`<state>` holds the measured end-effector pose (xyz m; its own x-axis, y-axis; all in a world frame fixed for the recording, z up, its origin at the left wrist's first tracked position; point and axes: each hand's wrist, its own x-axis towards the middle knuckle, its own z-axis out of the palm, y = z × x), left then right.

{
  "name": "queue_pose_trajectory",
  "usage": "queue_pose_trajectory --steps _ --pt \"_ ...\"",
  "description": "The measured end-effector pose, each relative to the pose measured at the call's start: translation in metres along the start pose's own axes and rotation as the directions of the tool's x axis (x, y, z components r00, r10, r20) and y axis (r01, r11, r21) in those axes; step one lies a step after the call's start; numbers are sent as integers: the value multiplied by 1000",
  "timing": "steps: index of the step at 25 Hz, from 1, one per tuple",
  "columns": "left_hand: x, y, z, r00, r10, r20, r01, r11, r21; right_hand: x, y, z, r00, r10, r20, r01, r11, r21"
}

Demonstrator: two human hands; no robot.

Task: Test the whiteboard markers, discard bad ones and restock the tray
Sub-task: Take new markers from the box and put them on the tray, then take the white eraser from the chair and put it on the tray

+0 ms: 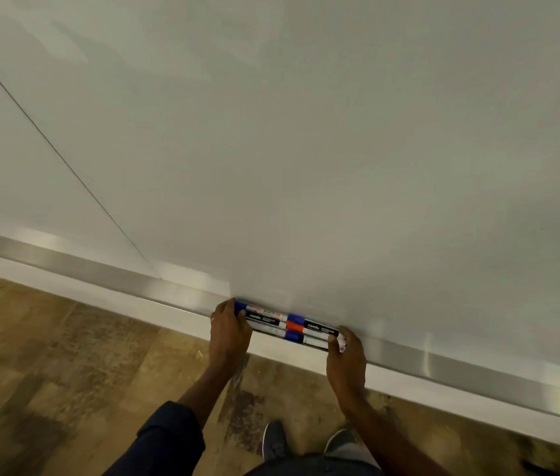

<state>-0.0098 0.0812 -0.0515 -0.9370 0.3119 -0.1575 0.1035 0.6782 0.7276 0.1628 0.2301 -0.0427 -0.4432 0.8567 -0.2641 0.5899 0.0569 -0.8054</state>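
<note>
Metal tray [100, 269] runs along the whiteboard [306, 149] bottom edge, wood floor [48, 355] below. Left hand [228, 326], fingers curled round the left end of the markers [271, 320]. The markers lie in a row-stacked bundle on the tray, lengthwise, blue and red caps mid-bundle. Right hand [345, 355], fingers curled over the bundle's right end, gripping it. Shoes [273, 438] at near edge.

Pale, glossy wall panels [340, 149] split by a thin slanting seam [58, 154]; underneath, brown wood-look floor [48, 379] mottled with dark worn patches [244, 417].
</note>
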Motion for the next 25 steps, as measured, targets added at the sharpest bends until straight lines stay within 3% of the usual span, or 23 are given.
queue_pose_trajectory --steps 6,11,15,19,25 --pt "-22 1 8 998 47 36 -49 998 50 -19 25 -9 985 -170 12 170 974 -152" --pt "-71 12 31 942 284 181 -322 916 241 -36 56 -43 936 -352 -10 324 871 -368" --pt "-127 36 65 815 440 378 -550 792 264 -56 82 -81 945 -327 -17 285 849 -445" --pt "-178 58 100 689 491 533 -684 685 252 -92 116 -130 956 -284 -68 219 850 -479" --pt "-280 91 142 477 579 661 -849 497 177 -178 200 -219 945 -173 -278 25 884 -466"
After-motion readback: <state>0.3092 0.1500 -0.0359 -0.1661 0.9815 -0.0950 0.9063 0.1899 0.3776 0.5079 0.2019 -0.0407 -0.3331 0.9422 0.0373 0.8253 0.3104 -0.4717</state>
